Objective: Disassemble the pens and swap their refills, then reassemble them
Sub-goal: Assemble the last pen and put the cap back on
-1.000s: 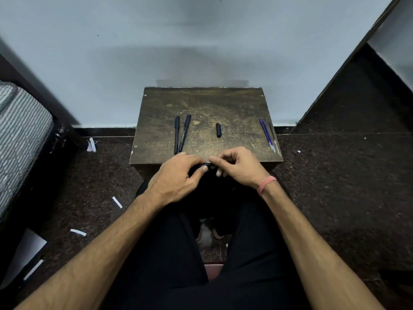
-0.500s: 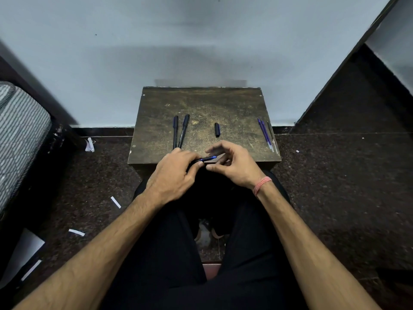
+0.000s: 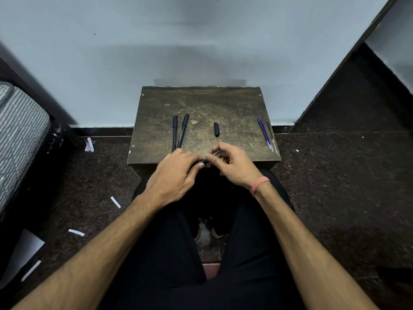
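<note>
My left hand (image 3: 176,173) grips a dark pen barrel (image 3: 199,162) at the near edge of the small wooden table (image 3: 234,108). My right hand (image 3: 232,164) pinches the barrel's blue end with thumb and forefinger; most of the pen is hidden inside both hands. Two capped dark pens (image 3: 180,132) lie side by side on the table's left part. A loose black cap (image 3: 216,129) lies near the middle. Several thin refills (image 3: 266,134), blue and dark, lie along the right edge.
The table stands against a pale wall (image 3: 201,41). My knees in black trousers sit under its near edge. White paper scraps (image 3: 115,202) lie on the dark floor at left, beside a striped mattress (image 3: 17,135).
Half a second ago a blue refill showed between my hands, tilted up to the right. Now the hands are closer together and only a short blue end shows at the barrel.
</note>
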